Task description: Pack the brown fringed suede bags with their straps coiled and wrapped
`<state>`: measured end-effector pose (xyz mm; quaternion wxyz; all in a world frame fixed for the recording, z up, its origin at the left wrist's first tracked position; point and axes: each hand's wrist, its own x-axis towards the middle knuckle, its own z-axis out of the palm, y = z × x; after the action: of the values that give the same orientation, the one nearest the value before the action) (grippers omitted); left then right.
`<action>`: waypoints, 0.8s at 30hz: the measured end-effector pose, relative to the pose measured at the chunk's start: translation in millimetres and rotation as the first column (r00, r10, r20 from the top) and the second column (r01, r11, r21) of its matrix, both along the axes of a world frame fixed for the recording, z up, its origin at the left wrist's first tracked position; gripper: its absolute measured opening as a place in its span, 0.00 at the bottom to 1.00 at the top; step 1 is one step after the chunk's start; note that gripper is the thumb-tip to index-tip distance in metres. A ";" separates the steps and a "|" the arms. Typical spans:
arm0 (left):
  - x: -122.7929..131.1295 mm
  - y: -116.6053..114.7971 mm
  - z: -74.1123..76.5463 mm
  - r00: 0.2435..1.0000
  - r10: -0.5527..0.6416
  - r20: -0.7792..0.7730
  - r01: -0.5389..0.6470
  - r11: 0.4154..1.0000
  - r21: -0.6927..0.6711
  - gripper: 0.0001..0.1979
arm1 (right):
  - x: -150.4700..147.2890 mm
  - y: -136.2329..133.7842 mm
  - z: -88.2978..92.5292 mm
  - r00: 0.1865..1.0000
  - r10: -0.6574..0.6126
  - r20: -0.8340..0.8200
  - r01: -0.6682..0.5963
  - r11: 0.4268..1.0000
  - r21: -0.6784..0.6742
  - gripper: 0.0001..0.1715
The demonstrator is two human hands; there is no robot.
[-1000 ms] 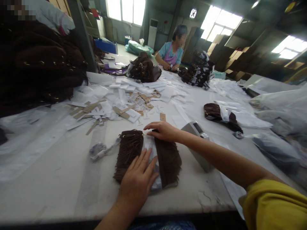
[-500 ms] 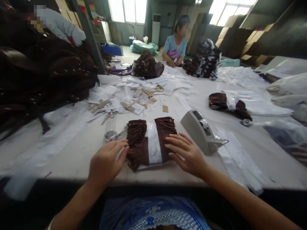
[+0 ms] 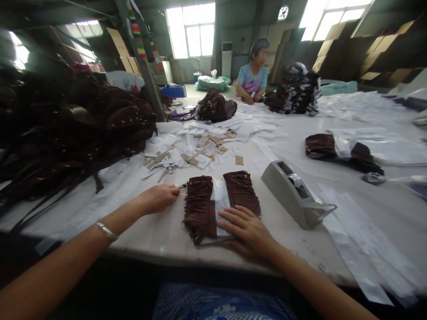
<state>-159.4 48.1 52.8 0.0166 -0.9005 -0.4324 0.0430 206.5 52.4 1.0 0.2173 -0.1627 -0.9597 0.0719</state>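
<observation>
Fringed bag (image 3: 200, 209) flat on tabletop (image 3: 150, 231) just left of tape dispenser (image 3: 293, 195); right hand (image 3: 247, 231) spread open on its white wrap, left hand (image 3: 158, 198) farther left, fingers pinching a small tab (image 3: 182, 186); probably best to press firmly and pull level.

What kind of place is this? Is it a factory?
Probably a workshop where bags get packed. Heaps of brown bags lie on a long table strewn with paper tags. A tape dispenser sits on it too, and cardboard boxes are stacked along the walls.
</observation>
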 end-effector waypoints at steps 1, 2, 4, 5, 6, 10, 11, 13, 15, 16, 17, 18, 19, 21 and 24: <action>-3.8 -0.6 5.1 1.000 0.016 -0.011 -0.016 1.000 0.007 0.13 | -0.3 0.0 0.4 1.000 0.002 -0.007 -0.002 1.000 -0.004 0.29; -2.1 -0.1 9.9 0.999 0.039 -0.001 -0.039 0.999 0.026 0.13 | -0.8 0.2 0.5 1.000 0.004 -0.015 -0.004 1.000 -0.007 0.29; 16.9 4.5 16.6 0.992 0.087 0.093 -0.094 0.993 0.075 0.14 | -1.6 0.6 -0.2 0.999 0.005 -0.039 -0.005 1.000 -0.005 0.30; 32.0 8.6 17.6 0.979 0.099 0.175 -0.117 0.989 0.095 0.14 | -1.8 0.7 -0.8 0.999 0.004 -0.051 -0.004 1.000 -0.003 0.30; 48.4 13.7 16.8 0.962 0.091 0.257 -0.117 0.989 0.087 0.15 | -1.8 0.9 -1.3 0.998 0.003 -0.058 -0.003 1.000 -0.001 0.30; 91.3 34.6 1.5 0.945 0.061 0.321 -0.071 0.997 0.019 0.20 | 0.1 1.3 -2.2 0.998 -0.003 -0.064 0.004 1.000 0.005 0.28; 91.1 37.7 -2.6 0.958 0.065 0.280 -0.067 0.998 -0.001 0.20 | 0.7 1.4 -2.1 0.998 -0.002 -0.065 0.003 1.000 0.005 0.28; 79.1 39.8 -6.8 0.984 0.031 0.175 -0.026 0.999 -0.033 0.18 | 1.6 2.0 -1.6 0.998 0.004 -0.065 -0.004 1.000 0.000 0.28; 59.6 37.8 -4.0 0.996 -0.047 0.072 0.051 0.997 -0.052 0.15 | 1.9 3.0 -1.0 0.998 0.019 -0.060 -0.019 1.000 -0.011 0.27; 50.1 36.1 -0.2 0.996 -0.086 0.028 0.088 0.994 -0.062 0.13 | 2.0 3.6 -0.6 0.998 0.025 -0.058 -0.026 0.999 -0.018 0.27; 41.9 34.3 4.5 0.993 -0.116 -0.009 0.115 0.991 -0.072 0.11 | 1.9 4.2 -0.2 0.998 0.030 -0.059 -0.031 0.999 -0.025 0.26; 35.3 32.5 9.7 0.990 -0.136 -0.039 0.132 0.988 -0.086 0.11 | 1.9 4.7 0.2 0.997 0.035 -0.063 -0.037 0.999 -0.031 0.26; 30.3 31.0 14.7 0.987 -0.146 -0.062 0.140 0.985 -0.097 0.12 | 1.9 5.2 0.5 0.997 0.039 -0.069 -0.042 0.998 -0.036 0.26; 23.6 28.3 23.2 0.983 -0.150 -0.102 0.139 0.984 -0.110 0.14 | 2.2 5.9 0.6 0.996 0.043 -0.076 -0.046 0.998 -0.044 0.26; 15.1 24.7 30.6 0.973 -0.163 -0.163 0.144 0.982 -0.124 0.14 | 3.4 6.1 -0.3 0.997 0.043 -0.069 -0.047 0.997 -0.056 0.26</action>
<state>-144.2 72.8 83.3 0.0071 -0.9236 -0.3555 0.1432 209.9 58.5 0.7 0.2435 -0.1449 -0.9527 0.1101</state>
